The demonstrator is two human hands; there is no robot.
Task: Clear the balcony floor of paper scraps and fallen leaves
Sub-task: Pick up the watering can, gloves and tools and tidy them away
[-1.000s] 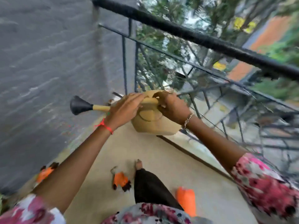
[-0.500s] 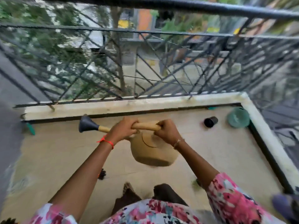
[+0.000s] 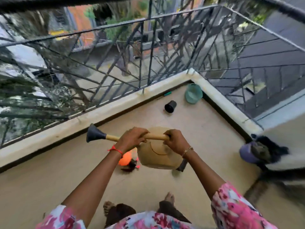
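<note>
Gripping the can's (image 3: 158, 156) handle (image 3: 156, 137), left hand (image 3: 132, 139) and right hand (image 3: 175, 142) both curled round it. Seeing a dark scrap (image 3: 129, 166) lying on the floor (image 3: 66, 171) just below the left wrist. Best keeping the can level while setting it aside.

A red thread bracelet (image 3: 115, 149) is tied round the wrist just behind the left hand (image 3: 132, 140). A thin gold chain bracelet (image 3: 187, 150) circles the wrist behind the right hand (image 3: 176, 142). Farther back, the left sleeve (image 3: 61, 219) and right sleeve (image 3: 234, 209) are loose and printed with pink, white and blue flowers, matching the top (image 3: 148, 220). Below the hands are dark trousers (image 3: 122, 214) and bare feet (image 3: 170, 197).
</note>
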